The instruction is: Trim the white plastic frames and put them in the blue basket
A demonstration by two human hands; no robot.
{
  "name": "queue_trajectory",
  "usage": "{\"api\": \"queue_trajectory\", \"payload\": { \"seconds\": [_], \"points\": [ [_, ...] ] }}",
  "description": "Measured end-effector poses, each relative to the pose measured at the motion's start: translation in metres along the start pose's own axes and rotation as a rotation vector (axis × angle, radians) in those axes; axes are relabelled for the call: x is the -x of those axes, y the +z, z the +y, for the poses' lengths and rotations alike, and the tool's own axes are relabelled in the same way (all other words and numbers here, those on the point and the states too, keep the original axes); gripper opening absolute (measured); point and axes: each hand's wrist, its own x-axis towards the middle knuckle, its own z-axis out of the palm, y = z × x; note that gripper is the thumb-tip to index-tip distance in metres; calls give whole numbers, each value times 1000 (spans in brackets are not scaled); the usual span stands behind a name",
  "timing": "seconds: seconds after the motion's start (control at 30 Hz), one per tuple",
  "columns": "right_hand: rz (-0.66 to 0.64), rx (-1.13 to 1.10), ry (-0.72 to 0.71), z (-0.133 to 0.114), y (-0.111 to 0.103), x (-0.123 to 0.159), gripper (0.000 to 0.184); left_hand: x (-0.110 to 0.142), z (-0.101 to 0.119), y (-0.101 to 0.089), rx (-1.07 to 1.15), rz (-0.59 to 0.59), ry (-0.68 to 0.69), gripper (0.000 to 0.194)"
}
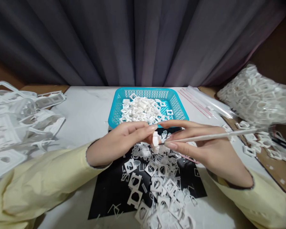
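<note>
My left hand [126, 140] is closed on a small white plastic piece [155, 142], pinched between thumb and fingers and held edge-on above the black mat [102, 194]. From the other side, my right hand [200, 143] grips a long, thin white-handled tool [212, 136]. Its narrow dark end meets the plastic piece; the exact kind of tip is too small to make out. Below both hands lies a pile of white square frames with round holes [134, 181], mixed with translucent offcuts [143, 151] and thin bent slivers.
Behind my hands stands a blue basket [112, 108] of white pieces. White moulded sheets [9, 127] heap up at the left. On the right are a stuffed see-through bag [259, 98], a flat zip bag [207, 101] and loose frames [250, 151]. A grey curtain [124, 41] hangs behind.
</note>
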Motion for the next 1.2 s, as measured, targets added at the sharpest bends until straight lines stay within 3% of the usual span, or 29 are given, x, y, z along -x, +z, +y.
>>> {"api": "queue_trajectory", "payload": {
  "seconds": [0.1, 0.17, 0.23, 0.4, 0.5, 0.67, 0.77, 1.2],
  "points": [
    [-20, 18, -61, -1, 2, 1, 4, 0, -1, -1, 155, -163, -62, 18],
    [-28, 8, -70, -3, 2, 2, 7, 2, -1, 0, 179, -192, -105, 18],
    [-30, 6, -62, -5, 2, 2, 9, 3, 0, 1, 173, -168, -113, 22],
    [70, 106, -80, -6, 0, 7, 9, 2, 0, 1, 68, -58, -7, 9],
    [99, 156, -172, -5, 1, 10, 9, 0, -2, 0, 50, -5, -10, 7],
    [-82, 226, -448, -1, 2, 6, 18, 0, -2, -1, 166, -58, -69, 7],
    [-92, 254, -521, -1, 1, 3, 21, 0, -3, -1, 257, -95, -114, 5],
    [-141, 0, -420, 1, -4, 1, 27, -2, -10, -6, 437, -179, -230, 5]
  ]
}}
